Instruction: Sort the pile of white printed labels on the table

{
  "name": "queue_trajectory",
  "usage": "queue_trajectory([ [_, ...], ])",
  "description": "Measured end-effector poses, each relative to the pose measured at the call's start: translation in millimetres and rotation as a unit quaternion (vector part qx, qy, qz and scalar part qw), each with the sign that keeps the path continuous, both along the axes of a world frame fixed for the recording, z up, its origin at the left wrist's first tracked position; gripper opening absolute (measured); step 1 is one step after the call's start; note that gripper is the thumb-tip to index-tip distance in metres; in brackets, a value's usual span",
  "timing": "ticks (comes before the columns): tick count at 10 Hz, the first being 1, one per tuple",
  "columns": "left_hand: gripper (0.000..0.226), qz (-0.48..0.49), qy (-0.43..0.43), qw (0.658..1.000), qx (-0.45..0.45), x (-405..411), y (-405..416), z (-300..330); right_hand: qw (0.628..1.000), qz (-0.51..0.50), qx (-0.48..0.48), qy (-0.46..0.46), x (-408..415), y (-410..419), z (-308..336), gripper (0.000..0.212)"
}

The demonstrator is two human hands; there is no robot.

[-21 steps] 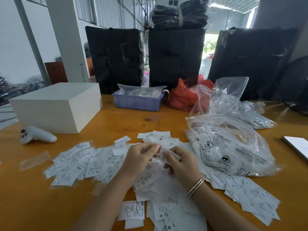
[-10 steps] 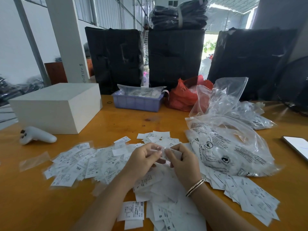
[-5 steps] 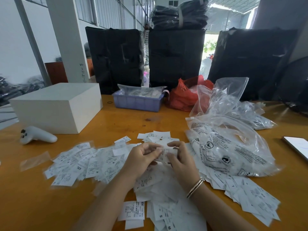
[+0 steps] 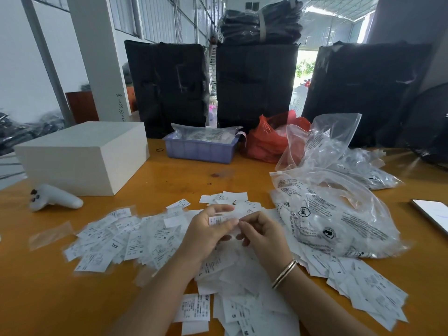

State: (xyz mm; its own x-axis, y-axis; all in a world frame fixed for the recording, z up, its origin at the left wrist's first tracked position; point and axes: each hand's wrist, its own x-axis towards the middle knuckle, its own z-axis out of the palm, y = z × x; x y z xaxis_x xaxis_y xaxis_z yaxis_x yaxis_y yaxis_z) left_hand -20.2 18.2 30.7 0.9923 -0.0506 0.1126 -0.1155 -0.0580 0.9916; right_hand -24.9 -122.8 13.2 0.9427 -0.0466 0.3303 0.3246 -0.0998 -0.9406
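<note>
Item: sorting of printed labels, one moment.

Hands. Your left hand was curled, thumb and fingers pinched on a single label, print side up, raised just above the heap. Your right hand was loosely curled beside it, fingertips meeting the label's right edge; whether it gripped the label or only touched it could not be told.

Stock. The pile of labels lay spread across the table, from the left of your forearms, under them, and out to the right, beside the large printed clear bag. Size marks showed on several: XXL at left, S near the front edge.

Handling advice. You would have done well to read the size mark before letting go, keep the pinch on the edge so the print stayed uncovered, and lay each label flat with its like. Thin slips probably cling together; fanning with the right fingertips should part doubles.

Containers.
- Blue tray, far side: clear printed packets, contents unreadable.
- Large printed clear bag: seemingly near empty, crumpled.
- Further clear bags behind it: contents unclear.
- Red bag: contents hidden.
- White box, left: closed.

Sundries. White controller beside the box; phone at the right edge.
</note>
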Motion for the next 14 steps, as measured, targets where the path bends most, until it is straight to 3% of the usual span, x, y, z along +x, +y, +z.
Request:
queue_trajectory([
  [2,0.019,0.041,0.003,0.999,0.025,0.2,2.5,2.0,0.997,-0.017,-0.062,-0.042,-2.8,-0.3,1.9,0.018],
  [3,0.014,0.029,0.001,0.998,0.047,-2.2,-0.4,3.3,0.993,-0.027,-0.103,-0.046,-3.7,2.6,0.8,0.007],
  [5,0.011,-0.042,0.016,0.998,0.034,-2.2,7.4,4.0,0.996,-0.069,-0.048,0.006,-1.3,1.0,2.1,0.009],
  [6,0.015,-0.047,0.006,0.995,0.088,-1.0,5.6,1.1,0.994,-0.085,-0.072,0.019,1.2,0.1,0.8,0.012],
  [8,0.016,0.019,-0.041,0.988,0.145,4.6,3.9,-3.0,0.995,-0.034,0.075,0.061,3.9,-3.4,2.4,0.017],
  [9,0.019,0.006,-0.056,0.986,0.155,5.2,4.2,-5.2,0.993,-0.020,0.098,0.058,5.2,-4.0,1.2,0.020],
  [11,0.017,0.119,-0.130,0.967,0.185,9.1,6.7,-9.2,0.993,-0.111,-0.027,-0.016,2.8,-3.2,-1.7,0.028],
  [13,0.023,0.204,-0.158,0.915,0.311,12.5,16.8,-11.7,0.979,-0.144,-0.133,-0.056,2.5,0.9,-2.1,0.028],
  [14,0.025,0.242,-0.171,0.852,0.432,11.0,19.7,-10.0,0.975,-0.153,-0.151,-0.059,2.7,-1.8,2.5,0.024],
])
